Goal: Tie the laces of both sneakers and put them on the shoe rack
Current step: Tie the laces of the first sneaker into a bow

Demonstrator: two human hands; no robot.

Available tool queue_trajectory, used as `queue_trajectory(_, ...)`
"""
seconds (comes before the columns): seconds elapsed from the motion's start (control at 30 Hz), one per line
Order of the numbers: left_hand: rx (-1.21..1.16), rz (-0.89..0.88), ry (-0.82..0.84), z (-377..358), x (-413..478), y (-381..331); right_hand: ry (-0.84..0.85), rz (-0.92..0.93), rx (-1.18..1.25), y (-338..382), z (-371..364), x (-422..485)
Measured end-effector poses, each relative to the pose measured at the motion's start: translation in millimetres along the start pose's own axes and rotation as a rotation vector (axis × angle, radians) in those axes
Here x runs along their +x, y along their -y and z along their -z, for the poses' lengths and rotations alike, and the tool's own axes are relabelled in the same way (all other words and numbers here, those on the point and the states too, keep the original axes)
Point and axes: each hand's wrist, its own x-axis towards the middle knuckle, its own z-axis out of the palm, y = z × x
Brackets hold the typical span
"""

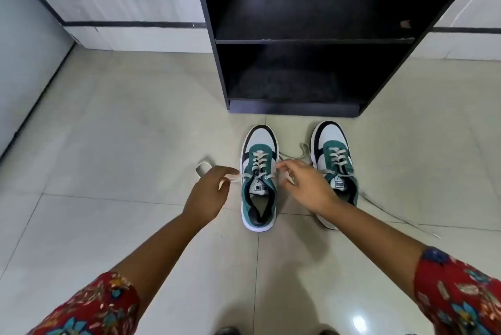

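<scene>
In the head view, two sneakers are standing on the floor (135,131) at frame centre, below the shoe rack (303,41). The left hand (210,193) is pinching one lace (235,178) of the left sneaker (259,177); the right hand (306,185) is pinching the other end. The laces look limp and light, best gripped near the eyelets. The right sneaker (334,161) is lying untied.

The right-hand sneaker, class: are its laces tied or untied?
Untied. The right-hand sneaker has loose lace ends trailing across the floor, with no bow visible.
</scene>
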Motion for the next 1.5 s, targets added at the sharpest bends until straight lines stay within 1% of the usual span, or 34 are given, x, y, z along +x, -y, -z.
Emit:
queue_trajectory(0.1,0.127,-0.137,0.003,-6.5,12.2,4.7,0.049,0.012,-0.221,-5.1,-6.5,8.0)
queue_trajectory(0.17,0.178,-0.162,0.039,-14.7,18.3,5.8,0.047,-0.017,-0.264,-5.1,-10.8,9.4)
queue_trajectory(0.3,0.224,-0.098,-0.04,-26.8,21.1,4.7,-0.038,-0.003,-0.185,-2.4,-18.8,8.9)
queue_trajectory(0.37,0.181,-0.096,-0.024,-27.7,21.3,2.3,-0.08,-0.05,-0.079,-0.8,-18.4,10.6)
queue_trajectory(0.4,0.161,-0.094,-0.006,-27.8,20.7,0.3,-0.072,-0.073,-0.033,0.0,-16.7,10.8)
queue_trajectory(0.43,0.162,-0.094,0.001,-28.0,20.6,0.0,-0.045,-0.089,0.0,0.6,-14.0,10.8)
queue_trajectory(0.5,0.236,-0.11,-0.014,-27.1,22.2,-0.6,0.033,-0.112,0.036,1.2,-6.2,8.7)
queue_trajectory(0.53,0.296,-0.118,-0.021,-26.8,23.8,-0.1,0.039,-0.121,0.019,0.4,-2.1,6.9)
queue_trajectory(0.6,0.391,-0.152,-0.041,-25.2,26.7,2.2,0.046,-0.139,-0.125,-2.7,5.1,2.7)
queue_trajectory(0.63,0.425,-0.167,-0.046,-23.7,27.7,3.4,0.094,-0.174,-0.216,-3.8,7.6,0.6)
queue_trajectory(0.73,0.521,-0.149,-0.06,-21.2,28.6,8.9,0.388,-0.268,-0.407,-3.3,3.9,-4.3)
queue_trajectory(0.77,0.521,-0.134,-0.058,-21.8,28.0,8.5,0.406,-0.266,-0.428,-0.2,1.7,-4.8)
queue_trajectory(0.8,0.472,-0.123,-0.05,-22.3,26.8,6.4,0.358,-0.234,-0.41,3.2,-0.2,-3.8)
queue_trajectory(0.87,0.321,-0.11,-0.015,-24.8,24.0,-0.6,0.193,-0.142,-0.267,9.6,-4.7,0.9)
queue_trajectory(0.93,0.319,-0.128,-0.026,-25.8,22.7,-5.3,0.1,-0.112,-0.151,14.5,-8.6,6.7)
queue_trajectory(1.17,0.34,-0.165,-0.131,-24.3,26.0,-1.8,-0.109,-0.077,-0.176,15.5,-15.2,12.6)
queue_trajectory(1.33,0.346,-0.152,-0.229,-19.2,21.7,4.6,-0.139,-0.149,-0.138,7.3,-9.2,9.5)
queue_trajectory(1.5,0.3,-0.106,-0.258,-20.9,14.1,12.4,-0.13,-0.238,-0.044,-4.2,-5.0,-2.5)
